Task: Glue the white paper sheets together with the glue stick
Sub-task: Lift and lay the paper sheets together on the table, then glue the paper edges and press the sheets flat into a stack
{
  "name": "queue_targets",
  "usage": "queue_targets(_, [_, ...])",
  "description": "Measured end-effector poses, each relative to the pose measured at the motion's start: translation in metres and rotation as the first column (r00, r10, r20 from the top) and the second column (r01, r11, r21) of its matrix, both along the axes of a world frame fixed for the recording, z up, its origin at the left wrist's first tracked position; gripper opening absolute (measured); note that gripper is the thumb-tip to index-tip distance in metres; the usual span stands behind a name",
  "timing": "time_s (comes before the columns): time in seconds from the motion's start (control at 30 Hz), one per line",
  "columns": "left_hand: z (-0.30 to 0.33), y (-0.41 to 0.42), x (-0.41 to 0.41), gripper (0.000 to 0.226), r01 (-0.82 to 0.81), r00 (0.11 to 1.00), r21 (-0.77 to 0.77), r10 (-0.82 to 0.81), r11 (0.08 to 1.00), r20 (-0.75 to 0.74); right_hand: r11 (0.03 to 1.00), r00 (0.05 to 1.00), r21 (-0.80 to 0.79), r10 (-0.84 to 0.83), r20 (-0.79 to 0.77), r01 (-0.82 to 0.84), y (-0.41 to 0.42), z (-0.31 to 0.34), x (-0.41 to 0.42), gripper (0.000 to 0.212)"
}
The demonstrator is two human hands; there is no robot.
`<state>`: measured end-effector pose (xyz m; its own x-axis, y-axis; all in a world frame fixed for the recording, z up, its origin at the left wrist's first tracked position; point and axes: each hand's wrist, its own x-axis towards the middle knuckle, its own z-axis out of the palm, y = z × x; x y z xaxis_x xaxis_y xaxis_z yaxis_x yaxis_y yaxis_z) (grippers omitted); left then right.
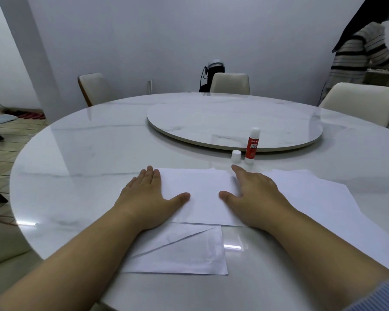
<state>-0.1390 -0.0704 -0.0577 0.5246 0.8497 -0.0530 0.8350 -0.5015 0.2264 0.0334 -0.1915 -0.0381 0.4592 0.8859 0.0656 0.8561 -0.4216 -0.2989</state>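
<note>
A white paper sheet (pixel 202 194) lies flat on the marble table, overlapping the upper edge of a creased sheet (pixel 184 250) nearer to me. My left hand (pixel 147 196) presses palm-down on the top sheet's left edge. On its right side my right hand (pixel 254 194) lies flat too, fingers spread. Another white sheet (pixel 312 196) extends to the right under my right forearm. Beyond my right hand stands the red and white glue stick (pixel 252 145), upright and uncapped, with its white cap (pixel 236 156) just to its left.
A round marble turntable (pixel 211 122) sits in the middle of the round table (pixel 88 153). Cream chairs (pixel 230 83) stand around the far rim. A person in a striped top (pixel 357 55) stands at the far right.
</note>
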Motion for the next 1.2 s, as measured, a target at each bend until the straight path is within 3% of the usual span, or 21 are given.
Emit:
queue_targets(0.17, [0.0,0.0,0.001,0.102,-0.01,1.0,0.0,0.01,1.0,0.017,0.985,0.978,0.149,-0.057,-0.2,0.087,0.003,-0.005,0.005,0.077])
queue_targets(0.3, [0.0,0.0,0.001,0.104,-0.015,0.999,-0.012,0.015,1.0,0.029,0.938,0.923,0.328,0.027,-0.385,0.109,0.002,-0.007,0.001,0.075])
queue_targets(0.43, [0.0,0.001,0.001,0.094,-0.018,0.997,-0.021,0.019,1.0,0.081,0.823,0.948,0.551,0.053,-0.315,0.137,-0.005,0.002,0.006,0.061])
queue_targets(0.57, [0.0,0.005,0.0,0.071,-0.03,0.984,-0.048,0.038,0.998,0.176,0.81,0.954,0.572,0.059,-0.293,0.126,-0.016,0.01,0.015,0.028])
queue_targets(0.7, [0.002,0.006,0.001,0.053,0.0,0.938,-0.066,0.023,0.998,0.347,0.837,0.986,0.543,0.141,-0.089,-0.07,-0.023,0.014,0.021,0.042])
queue_targets(0.77, [0.004,0.007,0.0,0.045,-0.022,0.881,-0.1,0.067,0.995,0.468,0.738,0.972,0.668,0.214,-0.098,-0.095,-0.028,0.025,0.026,0.041])
queue_targets(0.87, [0.004,0.006,-0.002,0.03,-0.042,0.884,-0.039,0.055,0.998,0.464,0.406,0.917,0.896,0.26,-0.301,0.179,-0.038,0.05,0.039,0.022])
queue_targets(0.97, [0.004,0.001,-0.002,0.03,-0.009,0.921,-0.007,0.011,1.0,0.389,0.115,0.839,0.843,0.09,-0.536,0.526,-0.039,0.066,0.071,0.013])
queue_targets(1.03, [0.004,-0.001,0.0,0.043,0.023,0.933,0.029,-0.032,0.999,0.358,0.063,0.74,0.738,-0.024,-0.672,0.672,-0.036,0.071,0.089,0.032])
queue_targets(1.1, [0.005,-0.002,0.001,0.05,0.048,0.936,0.05,-0.063,0.998,0.348,0.094,0.658,0.653,-0.048,-0.751,0.752,-0.029,0.073,0.1,0.053])
queue_targets(1.2, [0.005,-0.001,0.001,0.052,0.073,0.934,0.062,-0.09,0.995,0.347,0.085,0.443,0.45,0.092,-0.892,0.889,-0.012,0.07,0.105,0.057])
